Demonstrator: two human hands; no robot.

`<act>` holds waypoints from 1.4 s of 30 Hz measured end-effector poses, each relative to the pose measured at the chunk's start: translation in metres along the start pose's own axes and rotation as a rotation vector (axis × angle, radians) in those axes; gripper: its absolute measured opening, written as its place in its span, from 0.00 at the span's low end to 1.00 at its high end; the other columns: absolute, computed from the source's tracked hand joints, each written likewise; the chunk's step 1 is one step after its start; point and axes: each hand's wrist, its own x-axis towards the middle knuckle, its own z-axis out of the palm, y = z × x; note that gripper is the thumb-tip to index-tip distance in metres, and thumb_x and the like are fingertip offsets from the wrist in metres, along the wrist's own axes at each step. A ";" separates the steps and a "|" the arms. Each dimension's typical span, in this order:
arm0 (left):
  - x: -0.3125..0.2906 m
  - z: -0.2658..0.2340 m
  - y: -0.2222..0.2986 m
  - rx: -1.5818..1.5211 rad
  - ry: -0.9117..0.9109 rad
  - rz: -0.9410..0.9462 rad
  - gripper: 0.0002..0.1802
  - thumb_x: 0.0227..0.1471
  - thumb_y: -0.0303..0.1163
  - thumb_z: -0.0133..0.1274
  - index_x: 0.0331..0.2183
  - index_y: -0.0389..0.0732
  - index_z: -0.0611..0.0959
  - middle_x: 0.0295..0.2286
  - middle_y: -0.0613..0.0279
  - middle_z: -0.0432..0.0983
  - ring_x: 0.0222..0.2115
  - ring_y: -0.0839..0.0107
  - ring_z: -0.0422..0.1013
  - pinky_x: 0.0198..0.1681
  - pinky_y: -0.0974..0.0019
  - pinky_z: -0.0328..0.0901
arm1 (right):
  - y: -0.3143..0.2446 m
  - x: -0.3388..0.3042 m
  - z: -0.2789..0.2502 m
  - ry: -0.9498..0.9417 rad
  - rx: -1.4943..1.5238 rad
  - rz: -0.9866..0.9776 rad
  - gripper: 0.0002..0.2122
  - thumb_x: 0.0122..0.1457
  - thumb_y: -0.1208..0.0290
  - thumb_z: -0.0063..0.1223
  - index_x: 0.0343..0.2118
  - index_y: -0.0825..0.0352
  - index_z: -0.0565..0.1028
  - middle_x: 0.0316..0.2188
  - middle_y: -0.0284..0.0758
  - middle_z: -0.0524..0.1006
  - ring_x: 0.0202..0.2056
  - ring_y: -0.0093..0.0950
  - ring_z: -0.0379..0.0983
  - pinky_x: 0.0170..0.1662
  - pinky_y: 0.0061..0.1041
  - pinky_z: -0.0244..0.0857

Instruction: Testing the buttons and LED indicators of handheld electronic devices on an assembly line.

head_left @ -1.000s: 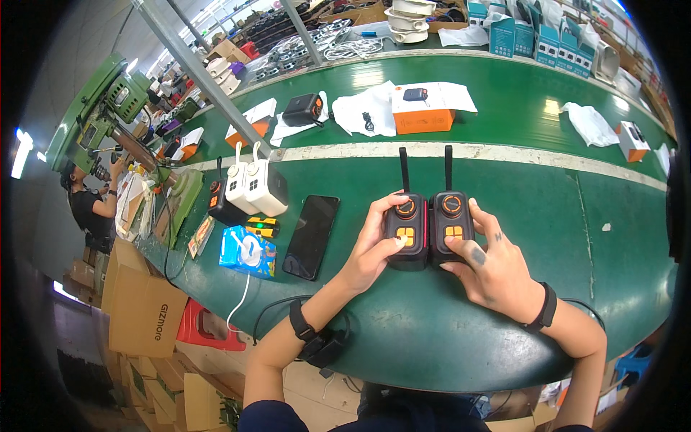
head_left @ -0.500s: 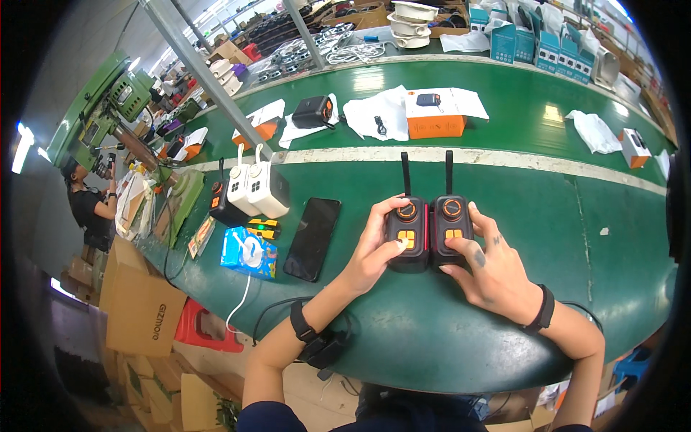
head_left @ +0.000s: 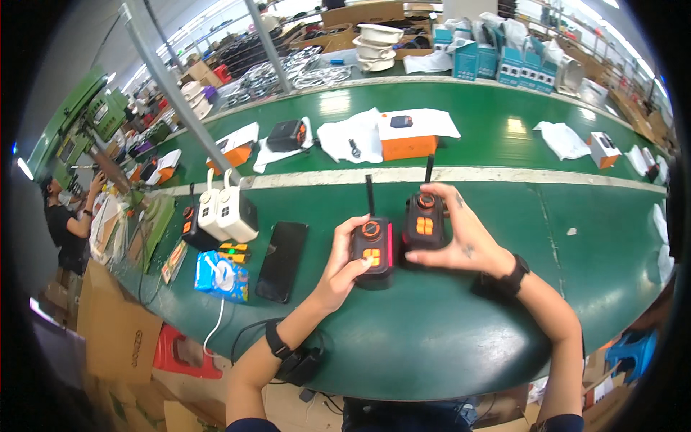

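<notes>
My left hand [head_left: 338, 272] is closed round the side of a black boxy device [head_left: 381, 268] with an orange-ringed dial, orange buttons and a strap standing up from its top. My left thumb presses on the orange buttons. A matching black device [head_left: 413, 242] is gripped by my right hand [head_left: 468, 236], fingers over its top and thumb along its lower edge. It sits a little farther away, with a narrow gap between the two. A red strip glows on the facing side of the left device. Whether the right device touches the table cannot be made out.
Left of my hands lie a dark phone [head_left: 282, 261], a blue box [head_left: 220, 276], two white devices [head_left: 241, 216] and another black device [head_left: 193, 232]. Beyond a pale ledge, a green belt [head_left: 497, 119] carries orange-and-white boxes [head_left: 410, 147]. A person [head_left: 68, 223] stands far left beside a green drill press [head_left: 86, 122].
The two devices, side by side before, are now apart. My right hand has moved its device away from the left one and farther off. The view has shifted slightly.
</notes>
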 end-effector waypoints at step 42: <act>0.071 0.065 -0.030 -0.113 -0.050 -0.120 0.40 0.45 0.22 0.49 0.59 0.45 0.53 0.56 0.52 0.52 0.57 0.63 0.56 0.59 0.60 0.56 | 0.361 -0.125 -0.373 0.810 -1.077 0.683 0.32 0.50 0.67 0.62 0.57 0.65 0.59 0.50 0.60 0.65 0.51 0.55 0.64 0.52 0.44 0.63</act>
